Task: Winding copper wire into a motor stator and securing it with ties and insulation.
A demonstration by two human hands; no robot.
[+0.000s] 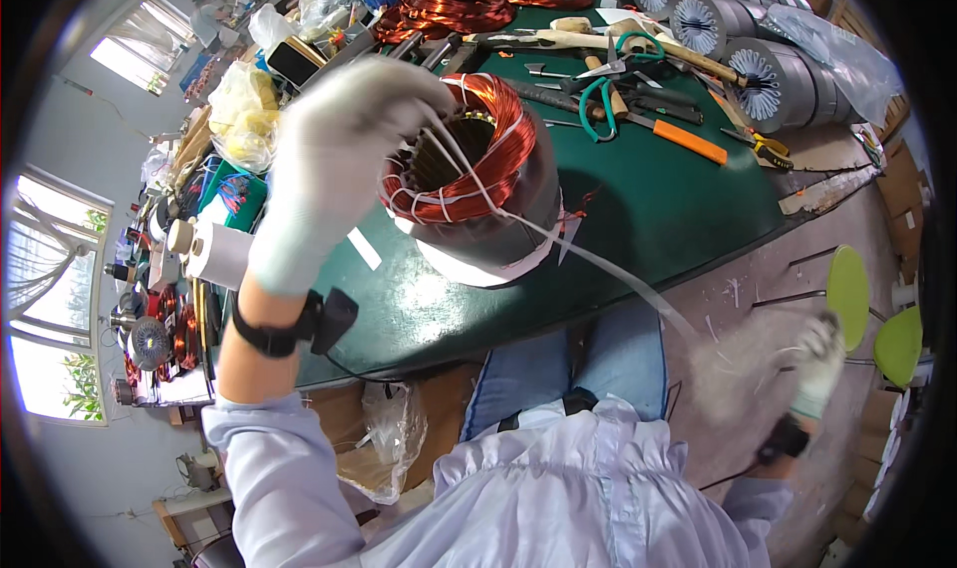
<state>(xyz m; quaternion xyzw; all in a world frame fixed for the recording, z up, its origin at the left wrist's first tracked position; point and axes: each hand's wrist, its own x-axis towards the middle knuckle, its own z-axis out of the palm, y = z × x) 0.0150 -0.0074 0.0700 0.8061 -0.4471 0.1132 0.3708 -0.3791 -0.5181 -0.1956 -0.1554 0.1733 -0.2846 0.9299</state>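
A motor stator [488, 239] stands upright on the green table, with a ring of copper windings [513, 134] on top bound by white ties. My left hand [349, 134], in a white glove and smeared by motion, is raised at the windings' left side. Its fingers pinch a white lacing cord [618, 274] that runs down over the near winding edge. From there the cord stretches right, past the table edge, and blurs toward my right hand [819, 354]. That hand, also gloved, is out to the far right with its fingers closed round the cord's blurred end.
Scissors with green handles [598, 109], an orange-handled tool [688, 141] and yellow-handled pliers [770, 151] lie on the table's right side. Wound copper coils [444, 9] are at the back. More stator cores [758, 84] stand back right. A green stool [847, 297] is beyond my right hand.
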